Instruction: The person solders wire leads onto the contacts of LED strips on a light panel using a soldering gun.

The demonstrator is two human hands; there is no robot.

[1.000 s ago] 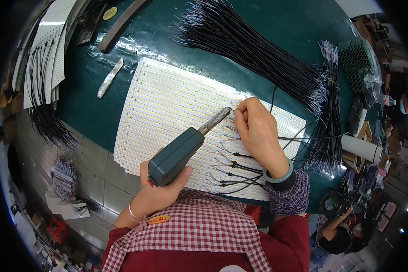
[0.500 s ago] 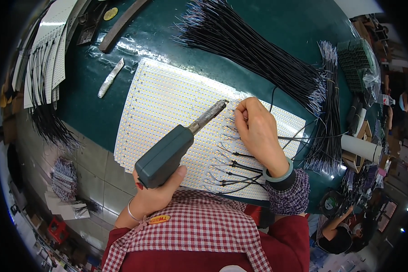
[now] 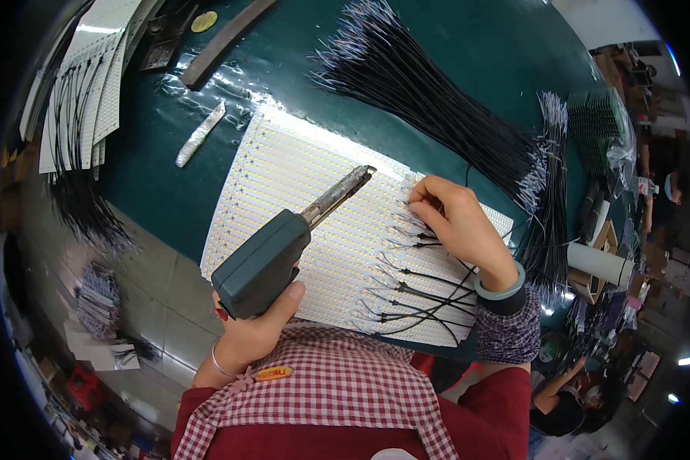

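Observation:
My left hand [image 3: 257, 326] grips a dark green soldering gun [image 3: 261, 261]. Its metal barrel [image 3: 337, 198] points up and right over a stack of white LED boards [image 3: 307, 169], the tip a short way left of my right fingers. My right hand [image 3: 464, 222] is pinched closed over the board's right part, at thin wire ends of a black cable; the fingers hide most of what they hold. Below it, a row of short black cables [image 3: 418, 291] lies across the board, their bared pale and blue wires fanned leftward.
A thick bundle of black cables [image 3: 437, 100] lies beyond the boards; another bundle [image 3: 548, 215] is on the right. At left are a foil-wrapped bar [image 3: 201, 134], a dark metal strip [image 3: 226, 46] and stacked boards with cables [image 3: 84, 100]. A white roll [image 3: 599, 264] sits right. A co-worker [image 3: 567, 399] is at lower right.
The soldering gun's tip has drawn back left, away from my right fingers. My right hand stays pinched near the same row of wires. The whole view has shifted slightly.

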